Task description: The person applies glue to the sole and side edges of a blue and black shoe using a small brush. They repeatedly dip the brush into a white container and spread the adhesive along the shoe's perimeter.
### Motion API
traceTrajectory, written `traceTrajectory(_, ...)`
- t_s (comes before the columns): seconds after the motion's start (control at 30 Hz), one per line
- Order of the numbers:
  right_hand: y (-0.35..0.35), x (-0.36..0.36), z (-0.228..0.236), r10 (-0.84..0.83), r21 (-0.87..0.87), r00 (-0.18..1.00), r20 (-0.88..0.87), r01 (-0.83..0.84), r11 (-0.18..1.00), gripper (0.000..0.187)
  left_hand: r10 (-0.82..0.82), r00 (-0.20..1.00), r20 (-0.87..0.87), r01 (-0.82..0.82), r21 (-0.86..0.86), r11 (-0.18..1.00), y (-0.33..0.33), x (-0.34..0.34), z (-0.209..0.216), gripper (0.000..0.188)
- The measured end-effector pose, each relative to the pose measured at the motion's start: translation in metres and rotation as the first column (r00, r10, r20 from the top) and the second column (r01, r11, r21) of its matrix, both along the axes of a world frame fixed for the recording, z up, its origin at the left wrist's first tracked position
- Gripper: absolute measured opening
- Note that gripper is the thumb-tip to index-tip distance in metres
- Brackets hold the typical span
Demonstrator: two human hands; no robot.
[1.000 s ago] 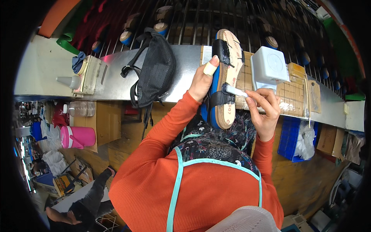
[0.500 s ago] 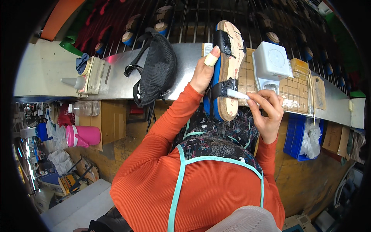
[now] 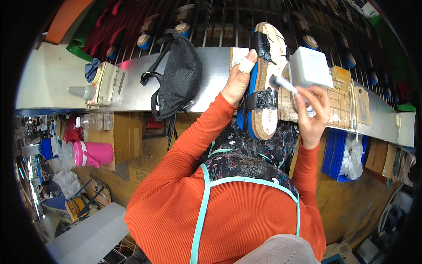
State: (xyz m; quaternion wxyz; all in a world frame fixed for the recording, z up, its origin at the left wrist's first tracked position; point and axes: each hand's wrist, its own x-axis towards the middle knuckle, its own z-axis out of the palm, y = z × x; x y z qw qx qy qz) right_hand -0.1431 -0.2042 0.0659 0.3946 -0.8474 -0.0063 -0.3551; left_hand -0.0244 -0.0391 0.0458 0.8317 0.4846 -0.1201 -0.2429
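A sandal [image 3: 269, 115] with black straps, a cork-edged pale insole and a blue layer at its side stands toe-up over the bench edge. My left hand [image 3: 238, 83] grips it along its left side; a pale wrap covers the thumb. A small brush [image 3: 286, 84] with a white handle and dark tip is pinched between the fingers of my right hand [image 3: 314, 112]. Its tip is by the insole's right edge, between the two straps; whether it touches I cannot tell. Behind the brush sits a white lidded container [image 3: 311, 66], partly hidden by my right hand.
On the metal bench [image 3: 215, 66] lie a black mesh bag [image 3: 181, 72] and gridded cardboard [image 3: 338, 108]. A white-nozzled bottle [image 3: 81, 92] sits left. Beyond is a rack of bars holding several sandals [image 3: 144, 42]. Below are a pink jug [image 3: 97, 153] and a blue crate [image 3: 336, 154].
The brush has moved from the lower strap up to the gap between the straps, with my right hand shifting slightly right. My left hand and the sandal have moved a little right.
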Motion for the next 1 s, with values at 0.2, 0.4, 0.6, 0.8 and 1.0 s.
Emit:
traceTrajectory(0.2,0.009,-0.023,-0.012,0.239,0.180,0.955,-0.173,-0.208,0.961,0.015,0.059,0.998,-0.018,-0.058,0.056,0.997,0.018,0.010,-0.013,0.068)
traceTrajectory(0.4,0.009,-0.035,-0.006,0.232,0.173,0.941,-0.247,-0.193,0.966,0.016,0.171,0.985,0.034,-0.174,0.170,0.970,0.024,0.017,-0.020,0.068)
traceTrajectory(0.6,0.020,-0.021,-0.006,0.080,-0.106,0.981,-0.179,-0.101,0.989,0.019,0.244,0.970,0.021,-0.244,0.170,0.955,0.026,0.016,-0.021,0.068)
traceTrajectory(0.8,0.025,-0.013,0.000,0.000,-0.315,0.993,-0.117,-0.037,0.948,0.022,0.250,0.965,0.074,-0.260,0.193,0.946,0.030,0.019,-0.025,0.068)
traceTrajectory(1.0,0.027,-0.008,0.002,-0.029,-0.371,0.999,0.014,0.032,0.928,0.024,0.303,0.939,0.164,-0.334,0.220,0.916,0.028,0.016,-0.019,0.073)
